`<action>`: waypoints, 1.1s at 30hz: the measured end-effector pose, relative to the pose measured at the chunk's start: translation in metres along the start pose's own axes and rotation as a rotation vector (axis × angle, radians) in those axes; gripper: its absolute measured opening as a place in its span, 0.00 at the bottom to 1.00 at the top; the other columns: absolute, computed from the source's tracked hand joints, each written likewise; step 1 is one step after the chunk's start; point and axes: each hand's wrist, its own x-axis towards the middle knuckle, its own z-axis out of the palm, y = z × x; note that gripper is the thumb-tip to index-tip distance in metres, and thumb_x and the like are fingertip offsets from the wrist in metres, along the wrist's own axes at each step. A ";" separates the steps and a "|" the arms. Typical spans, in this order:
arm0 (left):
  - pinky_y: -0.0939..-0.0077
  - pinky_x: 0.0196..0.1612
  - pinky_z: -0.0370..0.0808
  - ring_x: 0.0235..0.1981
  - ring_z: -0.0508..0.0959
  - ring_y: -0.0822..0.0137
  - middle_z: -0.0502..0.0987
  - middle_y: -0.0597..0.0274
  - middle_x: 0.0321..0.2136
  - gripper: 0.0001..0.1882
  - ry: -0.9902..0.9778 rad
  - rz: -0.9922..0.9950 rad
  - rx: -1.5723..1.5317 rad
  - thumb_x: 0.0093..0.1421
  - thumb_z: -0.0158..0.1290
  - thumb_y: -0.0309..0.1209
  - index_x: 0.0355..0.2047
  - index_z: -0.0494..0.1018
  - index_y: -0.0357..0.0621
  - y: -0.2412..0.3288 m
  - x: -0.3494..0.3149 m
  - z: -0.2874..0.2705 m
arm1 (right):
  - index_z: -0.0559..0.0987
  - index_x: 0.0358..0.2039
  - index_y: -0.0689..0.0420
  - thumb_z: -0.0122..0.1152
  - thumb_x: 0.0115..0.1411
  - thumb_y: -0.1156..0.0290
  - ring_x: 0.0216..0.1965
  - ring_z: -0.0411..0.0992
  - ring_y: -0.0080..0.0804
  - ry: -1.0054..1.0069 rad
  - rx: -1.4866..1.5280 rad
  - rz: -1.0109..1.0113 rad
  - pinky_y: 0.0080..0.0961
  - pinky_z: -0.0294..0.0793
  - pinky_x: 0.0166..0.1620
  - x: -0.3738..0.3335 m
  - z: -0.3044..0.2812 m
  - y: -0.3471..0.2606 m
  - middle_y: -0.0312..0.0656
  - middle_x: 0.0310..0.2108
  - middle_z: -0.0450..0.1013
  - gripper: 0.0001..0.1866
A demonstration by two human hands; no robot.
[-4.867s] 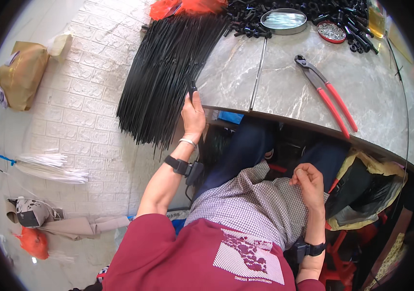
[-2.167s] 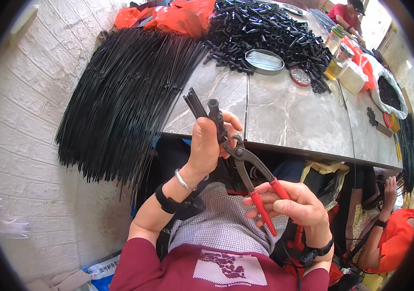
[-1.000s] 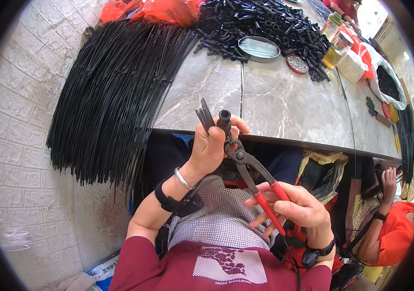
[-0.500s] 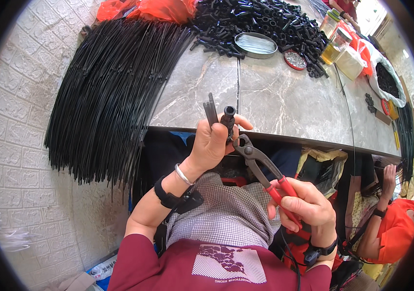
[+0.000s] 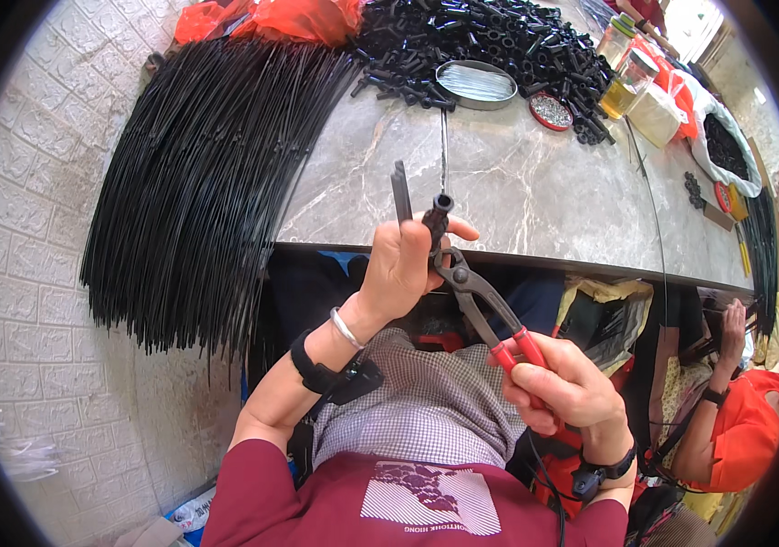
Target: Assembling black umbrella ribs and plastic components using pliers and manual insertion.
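My left hand point(image 5: 396, 264) is closed around a short black tubular fitting point(image 5: 438, 215), its round open end pointing up. A dark, narrow metal tool point(image 5: 402, 191), perhaps tweezers, also stands up from that hand, beside the thumb. My right hand point(image 5: 572, 381) grips the red handles of end-cutting pincers point(image 5: 482, 299). The pincers' jaws meet the fitting's lower part next to my left fingers. What lies between the jaws is too small to make out. Both hands are in front of the table edge, above my lap.
A grey marble-patterned table point(image 5: 553, 196) carries a heap of black fittings point(image 5: 499, 41), an oval tin of thin pins point(image 5: 476, 84) and a red-rimmed dish point(image 5: 551, 111). Long black cables point(image 5: 207, 182) hang over its left side. Jars point(image 5: 628, 84) stand at right; a co-worker point(image 5: 745, 424) sits there.
My right hand and the pincers have shifted slightly left, bringing the jaws up to the fitting. The fitting leans a little more to the right, and the dark metal tool has turned slightly.
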 end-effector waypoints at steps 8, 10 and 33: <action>0.90 0.12 0.54 0.08 0.60 0.85 0.66 0.73 0.09 0.57 -0.103 -0.092 -0.162 0.49 0.23 0.77 0.48 0.71 0.31 -0.004 0.018 -0.010 | 0.64 0.43 0.63 0.44 0.68 0.70 0.13 0.62 0.17 0.050 0.025 -0.123 0.16 0.60 0.14 0.014 0.009 0.006 0.36 0.25 0.66 0.09; 0.91 0.13 0.57 0.08 0.62 0.84 0.69 0.70 0.09 0.58 -0.102 -0.067 -0.213 0.48 0.23 0.77 0.53 0.67 0.32 -0.005 0.019 -0.012 | 0.65 0.45 0.63 0.44 0.68 0.69 0.14 0.63 0.18 0.045 0.037 -0.143 0.16 0.61 0.14 0.012 0.005 0.003 0.37 0.26 0.66 0.11; 0.84 0.16 0.55 0.09 0.56 0.80 0.61 0.73 0.10 0.13 0.065 0.446 -0.871 0.62 0.54 0.38 0.30 0.68 0.42 0.137 -0.048 -0.156 | 0.73 0.48 0.62 0.57 0.59 0.71 0.37 0.73 0.43 1.449 -1.302 -0.824 0.31 0.72 0.41 0.021 -0.140 0.038 0.48 0.42 0.71 0.17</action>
